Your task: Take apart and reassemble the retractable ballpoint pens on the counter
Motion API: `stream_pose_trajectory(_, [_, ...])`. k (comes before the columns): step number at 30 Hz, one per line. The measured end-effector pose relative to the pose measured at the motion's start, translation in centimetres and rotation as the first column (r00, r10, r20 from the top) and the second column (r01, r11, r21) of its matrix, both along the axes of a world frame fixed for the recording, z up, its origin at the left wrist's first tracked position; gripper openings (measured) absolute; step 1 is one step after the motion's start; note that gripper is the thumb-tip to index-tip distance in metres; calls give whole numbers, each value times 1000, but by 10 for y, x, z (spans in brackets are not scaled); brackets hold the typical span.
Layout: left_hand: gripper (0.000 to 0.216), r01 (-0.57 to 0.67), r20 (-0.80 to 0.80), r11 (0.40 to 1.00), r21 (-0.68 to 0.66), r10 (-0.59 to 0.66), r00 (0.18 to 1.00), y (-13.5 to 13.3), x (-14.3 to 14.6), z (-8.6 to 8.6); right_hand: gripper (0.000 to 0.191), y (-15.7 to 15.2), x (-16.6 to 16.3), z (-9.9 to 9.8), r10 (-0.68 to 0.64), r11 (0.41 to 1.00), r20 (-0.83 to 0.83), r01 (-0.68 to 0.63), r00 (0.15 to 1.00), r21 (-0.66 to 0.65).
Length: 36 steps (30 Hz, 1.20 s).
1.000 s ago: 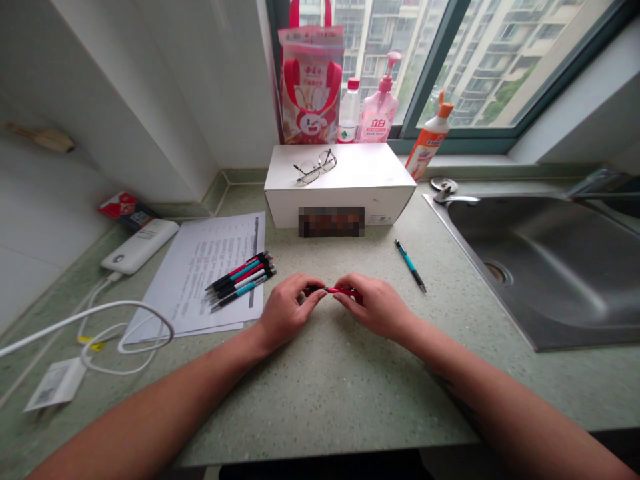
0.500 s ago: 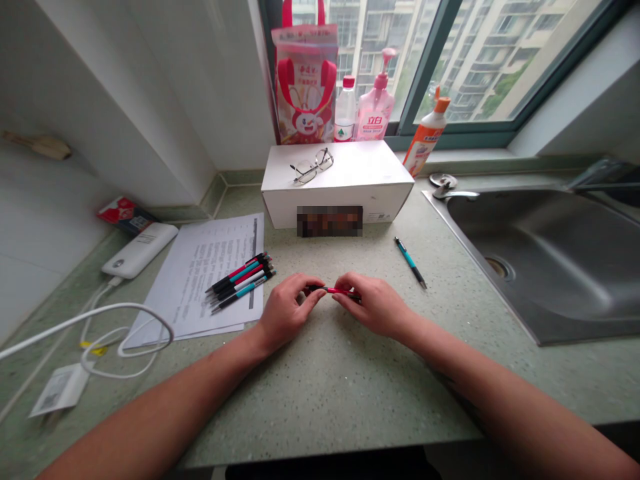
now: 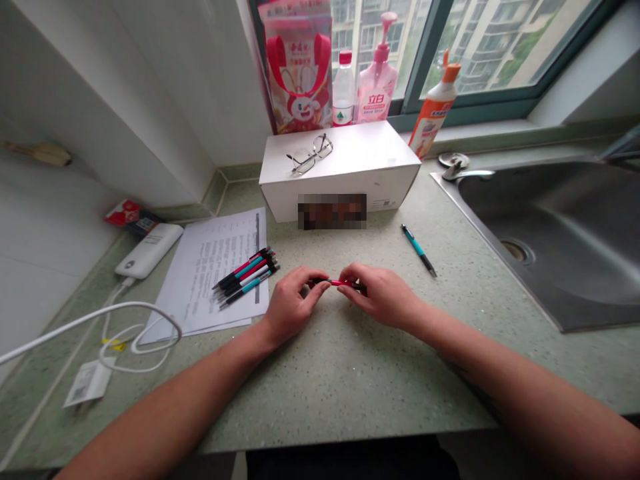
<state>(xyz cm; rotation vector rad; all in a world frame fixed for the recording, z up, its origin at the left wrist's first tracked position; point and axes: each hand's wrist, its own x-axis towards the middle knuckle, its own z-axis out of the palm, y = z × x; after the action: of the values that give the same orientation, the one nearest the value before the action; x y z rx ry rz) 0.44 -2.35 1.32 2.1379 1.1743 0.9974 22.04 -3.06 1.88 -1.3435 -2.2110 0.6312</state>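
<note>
My left hand [image 3: 289,308] and my right hand [image 3: 381,294] both pinch a red and black pen [image 3: 334,283], held level just above the green speckled counter [image 3: 330,380]. The left fingers grip its black end, the right fingers its other end. Left of my hands, a bundle of several pens [image 3: 246,275] in red, teal, white and black lies on printed sheets of paper [image 3: 210,267]. A single teal pen [image 3: 419,249] lies on the counter to the right of my hands.
A white box [image 3: 340,170] with glasses [image 3: 309,153] on top stands behind my hands. Bottles and a red bag line the window sill. A steel sink [image 3: 555,233] is at the right. A white power bank [image 3: 149,250] and cable [image 3: 100,327] lie at the left.
My hands have kept their hold on the red pen with hardly any motion. The view has shifted a little, so everything sits slightly higher and further right in frame.
</note>
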Motion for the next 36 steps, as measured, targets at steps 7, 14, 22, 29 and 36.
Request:
stream_pose_trajectory(7, [12, -3, -4, 1000, 3, 3, 1000, 1, 0, 1, 24, 0, 0, 1, -1, 1000, 49, 1, 999, 12])
stream_pose_trajectory(14, [11, -1, -2, 1000, 1, 1, 1000, 1, 0, 1, 18, 0, 0, 1, 3, 1000, 35, -3, 999, 5])
stream_pose_trajectory(22, [14, -4, 7, 1000, 17, 4, 1000, 1, 0, 0, 23, 0, 0, 2, 7, 1000, 53, -7, 999, -2])
stream_pose_trajectory(29, [12, -1, 10, 1000, 19, 1, 1000, 1, 0, 0, 17, -1, 0, 2, 9, 1000, 12, -9, 1000, -1])
stream_pose_trajectory(36, [13, 19, 28, 999, 37, -20, 999, 1, -1, -1, 21, 0, 0, 3, 27, 1000, 21, -27, 999, 8])
